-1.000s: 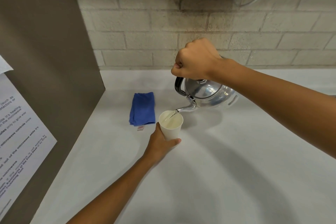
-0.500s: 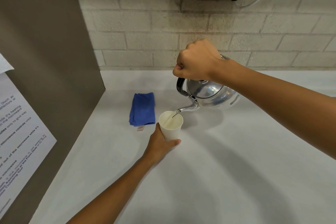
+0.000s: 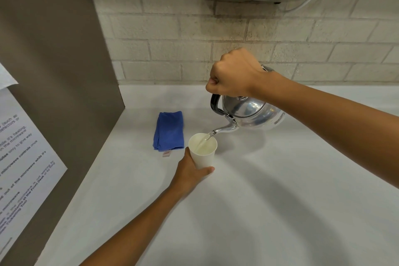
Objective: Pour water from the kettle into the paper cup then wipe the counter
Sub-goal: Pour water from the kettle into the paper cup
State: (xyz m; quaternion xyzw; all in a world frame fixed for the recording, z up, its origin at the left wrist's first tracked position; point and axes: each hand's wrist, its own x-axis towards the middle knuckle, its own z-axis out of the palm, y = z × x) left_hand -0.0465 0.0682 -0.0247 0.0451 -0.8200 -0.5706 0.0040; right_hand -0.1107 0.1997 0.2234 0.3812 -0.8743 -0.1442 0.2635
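Blue folded cloth (image 3: 169, 130) just beside paper cup (image 3: 203, 150), brick wall (image 3: 216, 49) behind

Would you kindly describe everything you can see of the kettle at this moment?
The kettle is a rounded, shiny, metal-looking pot with a domed lid, a black handle and a curved spout. The right hand grips the handle from above in a closed fist and holds the kettle clear of the white counter, tilted spout-down. A thin stream of water runs from the spout tip into the paper cup, which the left hand steadies. The spout hangs just above the cup's rim; whether they touch cannot be told.
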